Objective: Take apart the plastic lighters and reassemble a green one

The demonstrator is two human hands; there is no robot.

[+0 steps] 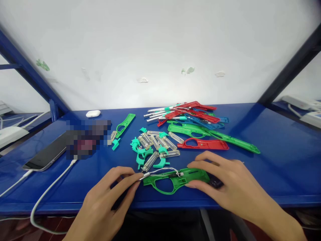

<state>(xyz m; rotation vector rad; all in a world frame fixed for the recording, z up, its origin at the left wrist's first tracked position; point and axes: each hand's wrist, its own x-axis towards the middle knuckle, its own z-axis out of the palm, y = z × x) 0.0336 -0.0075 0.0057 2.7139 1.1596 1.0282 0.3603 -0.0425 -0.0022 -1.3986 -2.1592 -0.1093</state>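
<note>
Holding tube [144, 176] to green shell [178, 182]

Left hand [112, 194] pinches tube at shell's narrow end; right hand [223, 177] grips shell's wide end, near table's [281, 177] front edge. Best: shell steady, tube straight, wire [171, 168] off the rim.

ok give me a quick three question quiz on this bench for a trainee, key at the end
1. Which hand, left or right, grips the broad end of the green shell?
2. True or false: the black phone lies left of the clear tubes.
3. What colour are the curved pieces among those tubes? A yellow, B teal, C red.

Key: 1. The right hand. 2. True. 3. B.
</note>
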